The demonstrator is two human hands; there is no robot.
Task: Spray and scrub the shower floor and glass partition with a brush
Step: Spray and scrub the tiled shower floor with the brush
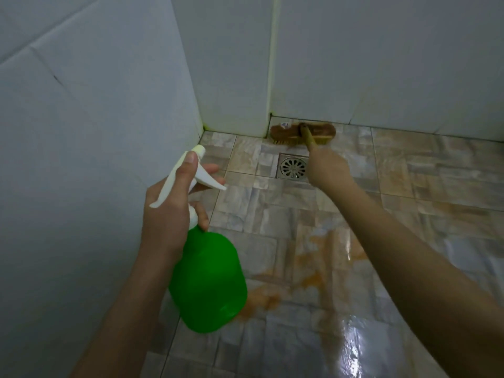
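My left hand [170,211] grips the neck of a green spray bottle [208,282] with a white trigger head [191,170]; the thumb lies along the head and fingers curl by the trigger. My right hand [328,170] holds the yellowish handle of a brown scrub brush [302,134]. The brush head rests bristles down on the tiled shower floor [300,219], against the base of the far wall near the corner. No glass partition is in view.
A square metal floor drain [293,167] lies just before the brush, partly behind my right hand. Orange-brown stains [313,279] and wet glare [357,347] mark the floor tiles. White tiled walls [95,132] close in on the left and at the back.
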